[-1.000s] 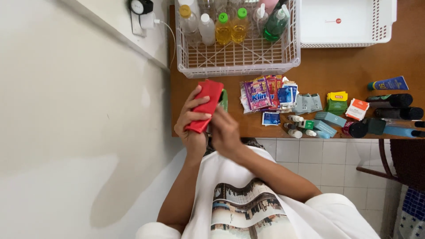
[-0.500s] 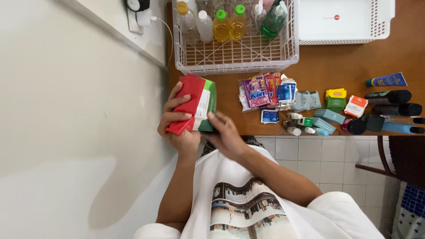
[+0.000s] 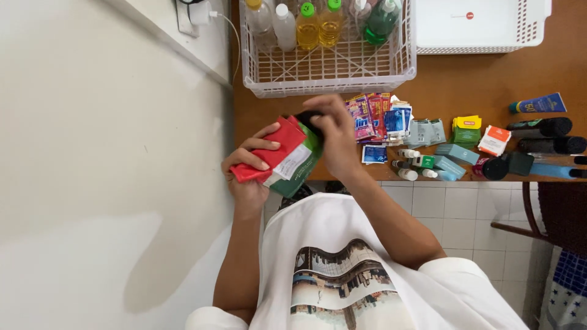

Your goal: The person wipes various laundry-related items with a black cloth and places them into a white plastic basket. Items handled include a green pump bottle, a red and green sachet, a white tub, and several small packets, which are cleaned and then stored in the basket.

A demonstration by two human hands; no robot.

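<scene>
Two hands meet over the near left corner of the brown wooden table (image 3: 489, 79), both on one soft refill pouch (image 3: 287, 160) coloured red, white and green. The left hand (image 3: 247, 177) clasps the pouch's lower red edge, fingers folded over its front face and thumb behind, so the pouch rises up and to the right out of that grasp at a tilt. The right hand (image 3: 336, 137) is closed around the pouch's upper end, where a dark cap or spout shows just under the fingers; whether it pinches the cap itself or the pouch corner cannot be told. The pouch hangs in the air just above the table edge and close to the pale wall on the left, touching nothing but the two hands. Beyond the hands stands a white lattice basket (image 3: 330, 82) holding a row of bottles (image 3: 307, 27) with yellow, green and white caps at its far side. A second white basket (image 3: 483, 47) sits to its right. Right of the right hand lies a heap of small coloured sachets (image 3: 379, 119), then little boxes and vials (image 3: 428, 165), and dark tubes (image 3: 544, 137) near the table's right end.
</scene>
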